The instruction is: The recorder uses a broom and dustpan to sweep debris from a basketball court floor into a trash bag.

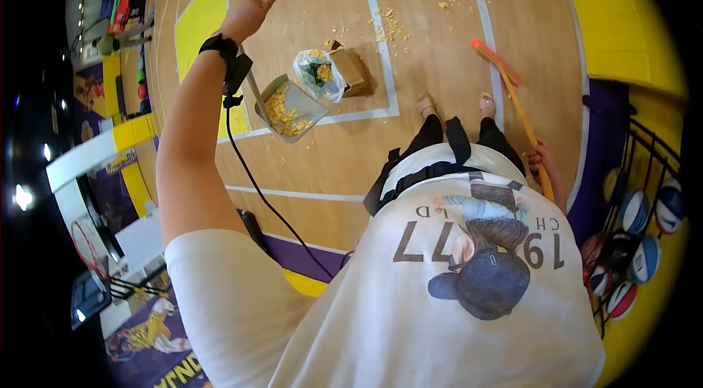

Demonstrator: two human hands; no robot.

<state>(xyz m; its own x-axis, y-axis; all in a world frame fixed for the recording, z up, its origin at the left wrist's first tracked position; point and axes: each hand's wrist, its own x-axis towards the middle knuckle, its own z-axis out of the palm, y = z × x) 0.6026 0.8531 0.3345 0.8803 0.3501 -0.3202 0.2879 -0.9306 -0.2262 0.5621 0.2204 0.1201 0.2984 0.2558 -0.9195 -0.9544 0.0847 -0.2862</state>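
My left hand (245, 17), on an outstretched arm, grips the handle of a long-handled dustpan (312, 107). Yellow flakes (283, 113) lie heaped in the pan, which appears close to the floor. My right hand (541, 157) is closed around the wooden handle of a broom (519, 99) beside my leg. The broom's red-orange bristle head (497, 62) is out ahead of my feet. Just beyond the pan sits a clear plastic bag (335, 88) containing yellow flakes and something green. Against it stands a brown cardboard box (352, 72).
More yellow flakes (391, 25) are scattered over the wooden court floor (307, 14), around the white lines. A rack (653, 140) with several basketballs (644, 260) stands at the right, near yellow padding (620, 20). A basketball hoop (88, 248) is at the left. A black cable (252, 179) runs from my left wrist.
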